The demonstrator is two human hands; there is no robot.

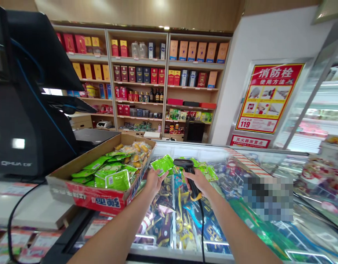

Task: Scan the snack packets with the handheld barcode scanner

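My left hand (155, 179) is closed on a small green snack packet (162, 165), held up above the glass freezer lid. Just to the right, my right hand (197, 179) grips a black barcode scanner (191, 178) by its handle, its head pointing left toward the packet. A black cable hangs down from the scanner. More green packets (209, 171) lie on the glass behind the scanner. Left of my left hand stands an open cardboard box (94, 200) with several green packets (117, 179) and yellowish wrapped snacks (135, 156) in it.
A black checkout terminal (28, 110) stands on the counter at left. Below my hands is a chest freezer (169, 146) with colourful ice-cream packs under its glass. Shelves (138, 84) of boxes and bottles line the back wall; a red fire-hydrant sign (270, 97) hangs at right.
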